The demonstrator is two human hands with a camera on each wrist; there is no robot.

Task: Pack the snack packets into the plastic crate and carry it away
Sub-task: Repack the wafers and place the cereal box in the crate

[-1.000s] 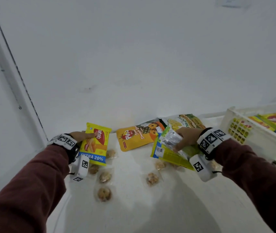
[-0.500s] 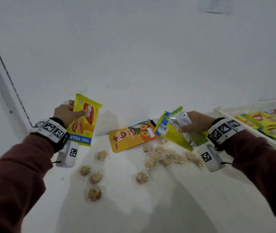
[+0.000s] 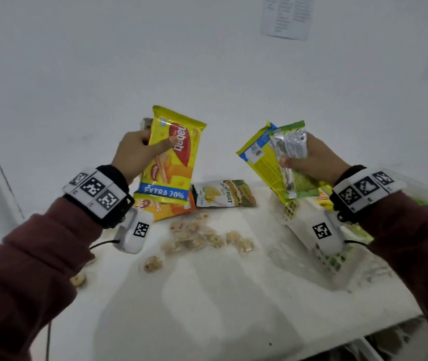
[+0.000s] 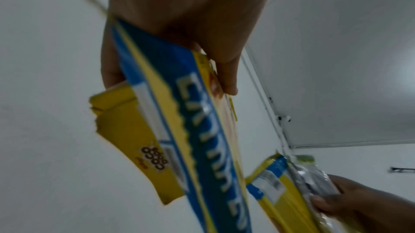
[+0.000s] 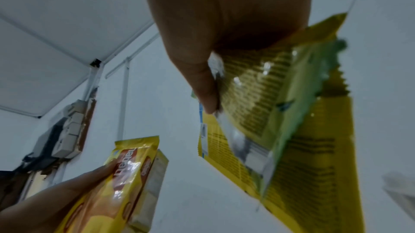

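My left hand (image 3: 142,155) holds a yellow Nabati wafer packet (image 3: 173,157) upright above the table, thumb across its front; a second packet sits behind it (image 4: 132,141). My right hand (image 3: 309,158) grips a yellow packet (image 3: 259,162) and a green and silver packet (image 3: 289,144) together, raised above the white plastic crate (image 3: 291,217) at the right. In the wrist views the same packets fill the frame: the Nabati packet (image 4: 202,130) and the yellow and green pair (image 5: 280,121). On the table lie a jackfruit chips pouch (image 3: 223,194) and an orange-yellow pouch (image 3: 166,209).
Several small clear-wrapped cookies (image 3: 202,235) lie scattered on the white table (image 3: 207,308) between my arms. The crate holds more yellow and green packets (image 3: 324,196). A white wall rises behind, with a paper sheet (image 3: 285,16) on it. The table's front edge shows at lower right.
Both hands lifted their packets off the table and higher in front of the wall. The jackfruit pouch now lies uncovered. The head view has swung so the crate sits under my right wrist.
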